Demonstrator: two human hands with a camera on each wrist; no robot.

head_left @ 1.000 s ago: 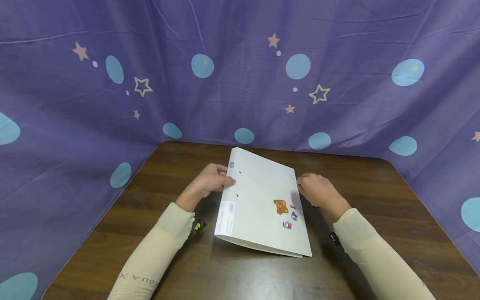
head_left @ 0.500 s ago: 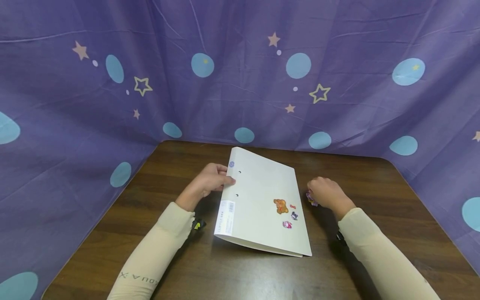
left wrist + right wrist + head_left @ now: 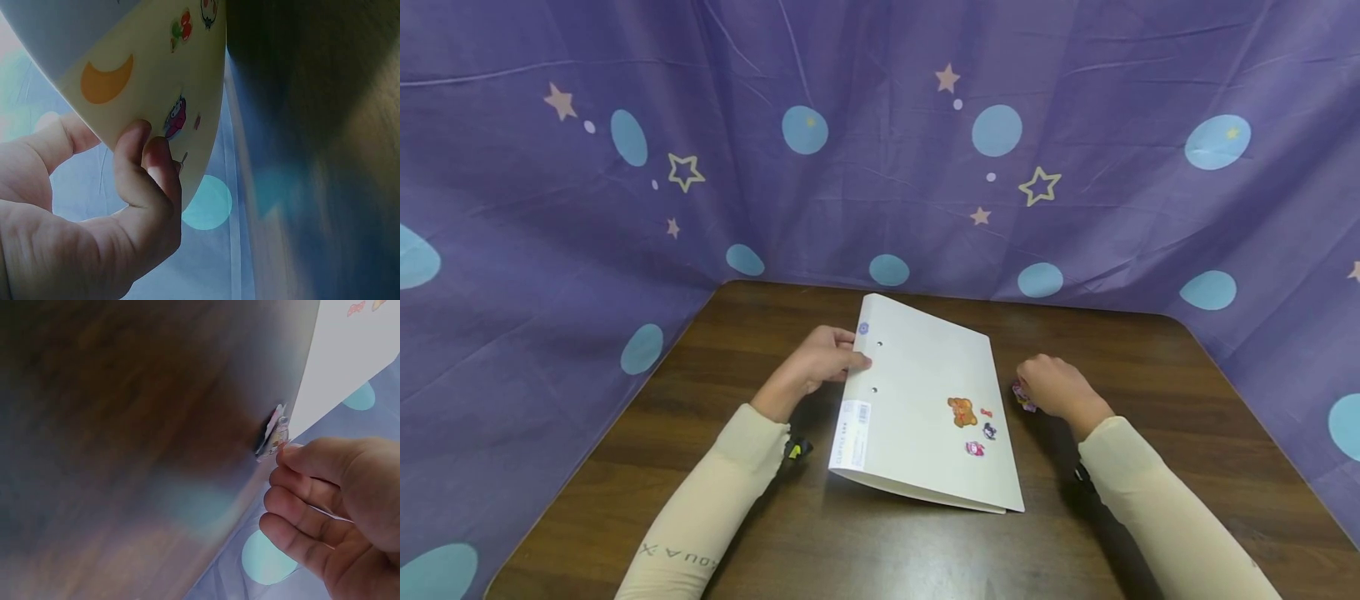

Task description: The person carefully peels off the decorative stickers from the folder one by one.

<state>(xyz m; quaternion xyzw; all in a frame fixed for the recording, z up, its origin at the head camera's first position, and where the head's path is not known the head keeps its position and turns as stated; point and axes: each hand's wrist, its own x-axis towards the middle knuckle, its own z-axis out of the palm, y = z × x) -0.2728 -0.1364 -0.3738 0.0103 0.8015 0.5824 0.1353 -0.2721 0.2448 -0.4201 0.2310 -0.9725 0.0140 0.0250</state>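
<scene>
A white file folder (image 3: 925,392) lies on the table, its spine raised on the left and its lower edge slightly gaping. My left hand (image 3: 820,358) grips the spine, thumb on the outer cover. In the left wrist view, curled fingers (image 3: 150,181) press a surface of the folder (image 3: 150,75) bearing an orange moon and other stickers. Right of the folder, my right hand (image 3: 1054,385) pinches small purple-pink stickers (image 3: 1023,397) just over the table. The right wrist view has thumb and index tip at a clear-edged corner of these stickers (image 3: 274,434); the rest extends beyond the fingertips.
The folder's front carries a bear sticker (image 3: 962,412) and several smaller stickers (image 3: 974,448) near its right edge. Brown wooden table (image 3: 1150,375) surrounds the folder. A purple curtain (image 3: 880,183) with stars and blue dots hangs behind and at both sides.
My right hand has moved right, away from the folder's right edge, and the purple-pink stickers have come into view under its fingers. My left hand and the folder stay nearly still.
</scene>
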